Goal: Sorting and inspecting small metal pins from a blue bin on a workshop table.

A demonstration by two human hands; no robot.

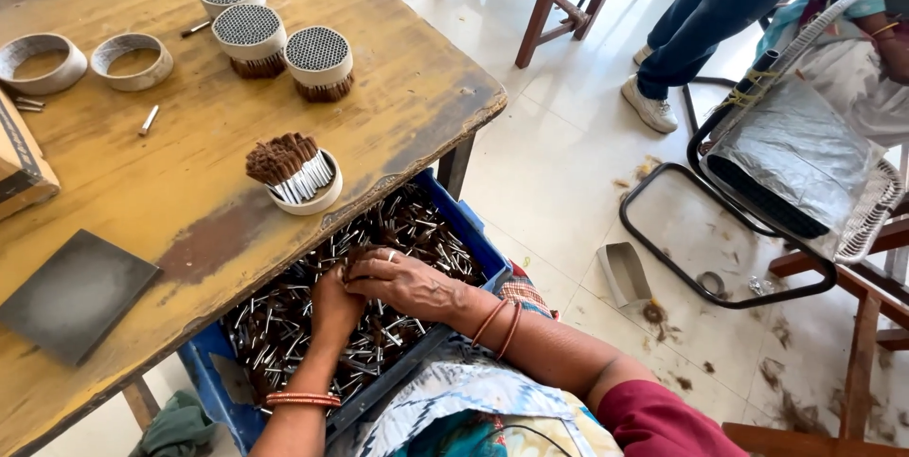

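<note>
Down low, left hand (pixel 333 304) and right hand (pixel 402 282), grip narrow, gathering sticks (pixel 379 230) inside blue crate (pixel 478 247).

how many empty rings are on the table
2: both sit side by side near the far left edge of the wooden table, one ring at the left edge, the other ring just right of it. More may lie out of frame.

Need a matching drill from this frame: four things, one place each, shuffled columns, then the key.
1. blue plastic crate of thin sticks
2. dark grey flat slab
3. two empty metal rings
4. partly filled ring of brown-tipped sticks

A. far left of the worn wooden table
B. near front edge of the table, middle
C. under the table edge, both hands, left hand and right hand, in it
D. near left corner of the table

Pairs: 1-C, 2-D, 3-A, 4-B
</note>
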